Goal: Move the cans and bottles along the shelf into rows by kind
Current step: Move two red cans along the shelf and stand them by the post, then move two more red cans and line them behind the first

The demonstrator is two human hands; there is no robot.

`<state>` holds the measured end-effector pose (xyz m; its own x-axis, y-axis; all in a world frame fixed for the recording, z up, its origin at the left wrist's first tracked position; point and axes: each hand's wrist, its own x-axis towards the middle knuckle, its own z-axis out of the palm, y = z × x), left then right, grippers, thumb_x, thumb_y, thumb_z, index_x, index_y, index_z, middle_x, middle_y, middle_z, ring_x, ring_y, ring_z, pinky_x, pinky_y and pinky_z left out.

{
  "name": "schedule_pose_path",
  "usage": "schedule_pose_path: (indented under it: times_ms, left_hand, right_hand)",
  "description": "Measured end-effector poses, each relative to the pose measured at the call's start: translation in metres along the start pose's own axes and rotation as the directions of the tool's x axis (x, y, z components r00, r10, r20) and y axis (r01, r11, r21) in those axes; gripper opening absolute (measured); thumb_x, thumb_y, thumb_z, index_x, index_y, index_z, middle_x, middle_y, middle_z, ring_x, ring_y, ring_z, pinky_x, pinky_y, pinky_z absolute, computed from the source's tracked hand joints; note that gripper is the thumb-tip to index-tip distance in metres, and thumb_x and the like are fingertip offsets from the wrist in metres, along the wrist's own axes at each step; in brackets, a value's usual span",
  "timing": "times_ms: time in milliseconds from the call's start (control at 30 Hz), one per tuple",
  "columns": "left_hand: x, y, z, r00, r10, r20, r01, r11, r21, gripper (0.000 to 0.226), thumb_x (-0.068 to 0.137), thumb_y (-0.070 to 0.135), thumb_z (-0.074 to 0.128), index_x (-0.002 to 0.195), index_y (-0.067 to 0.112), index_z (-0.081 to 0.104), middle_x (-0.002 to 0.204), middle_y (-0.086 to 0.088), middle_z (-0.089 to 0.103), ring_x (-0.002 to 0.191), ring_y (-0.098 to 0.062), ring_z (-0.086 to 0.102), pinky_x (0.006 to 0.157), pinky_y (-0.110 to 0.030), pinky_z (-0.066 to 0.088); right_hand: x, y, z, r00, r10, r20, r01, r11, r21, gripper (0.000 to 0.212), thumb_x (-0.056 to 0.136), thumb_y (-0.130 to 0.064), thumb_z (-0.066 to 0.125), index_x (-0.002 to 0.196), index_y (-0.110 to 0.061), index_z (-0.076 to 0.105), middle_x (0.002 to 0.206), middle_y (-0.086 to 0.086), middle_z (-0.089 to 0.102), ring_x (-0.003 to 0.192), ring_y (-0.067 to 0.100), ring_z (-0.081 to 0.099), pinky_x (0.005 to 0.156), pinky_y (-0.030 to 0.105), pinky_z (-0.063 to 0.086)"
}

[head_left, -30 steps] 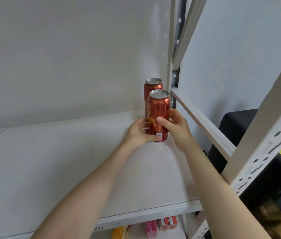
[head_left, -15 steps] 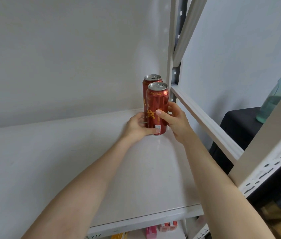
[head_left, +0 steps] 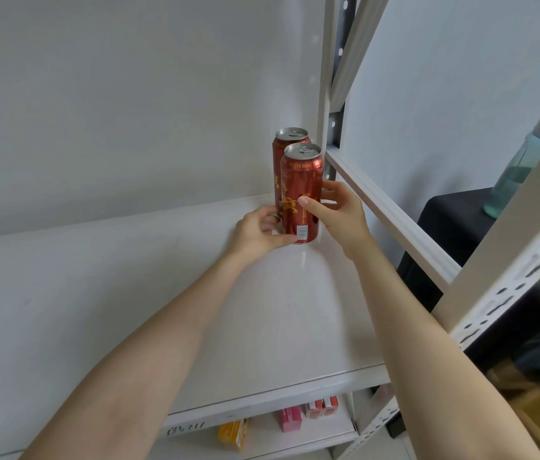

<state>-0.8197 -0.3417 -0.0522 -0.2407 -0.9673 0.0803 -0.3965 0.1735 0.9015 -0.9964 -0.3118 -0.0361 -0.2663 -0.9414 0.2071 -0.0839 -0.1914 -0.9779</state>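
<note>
Two tall red beer cans stand upright, one behind the other, at the back right corner of the white shelf (head_left: 96, 310). The front can (head_left: 301, 190) is held from both sides. My right hand (head_left: 338, 214) curls round its right side with the thumb across the front. My left hand (head_left: 258, 232) grips its lower left side, thumb at the base. The rear can (head_left: 286, 141) stands right behind it, mostly hidden, close to the wall.
A grey shelf upright (head_left: 333, 127) and a slanted side rail (head_left: 391, 220) run just right of the cans. A pale teal bottle (head_left: 524, 164) stands on a black surface beyond the rack. Small boxes (head_left: 290, 419) sit on the lower shelf.
The front can with both hands on it has barely shifted, ending close in front of the rear can. My head has moved a little, so the teal bottle came into view.
</note>
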Motion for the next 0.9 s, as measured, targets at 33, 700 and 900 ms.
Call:
schedule_pose_path:
  times_ms: [33,700,900]
  left_hand:
    - [-0.003,-0.001,-0.003,1.000,-0.002,-0.013,0.002,0.999,0.046,0.063,0.070,0.021,0.089,0.126,0.016,0.060,0.115,-0.005,0.067,0.107,-0.017,0.063,0.091,-0.024,0.051]
    - [-0.184,0.038,-0.060,0.959,0.284,-0.016,-0.132,0.496,0.858,0.061,0.095,0.045,0.053,0.147,0.015,0.042,0.158,-0.014,0.033,0.149,-0.033,0.022,0.120,-0.052,0.012]
    - [-0.260,0.056,-0.077,0.956,0.291,-0.035,-0.099,0.433,0.896,0.062,0.096,0.048,0.048,0.150,0.019,0.036,0.160,-0.012,0.029,0.150,-0.032,0.019,0.121,-0.052,0.011]
  right_hand:
    - [-0.003,-0.001,0.001,0.999,-0.007,-0.040,0.004,0.998,-0.059,0.060,0.076,-0.037,0.084,0.127,-0.017,0.059,0.117,-0.002,0.068,0.100,0.011,0.068,0.082,0.027,0.057]
    - [-0.171,-0.066,-0.012,0.982,-0.146,0.122,0.147,0.175,-0.974,0.085,0.089,-0.057,0.059,0.154,-0.016,0.020,0.160,0.011,0.030,0.145,0.033,0.031,0.113,0.052,0.031]
    - [-0.236,-0.099,-0.006,0.979,-0.132,0.155,0.171,0.125,-0.977,0.085,0.091,-0.058,0.055,0.154,-0.019,0.015,0.163,0.010,0.021,0.151,0.030,0.018,0.119,0.056,0.016]
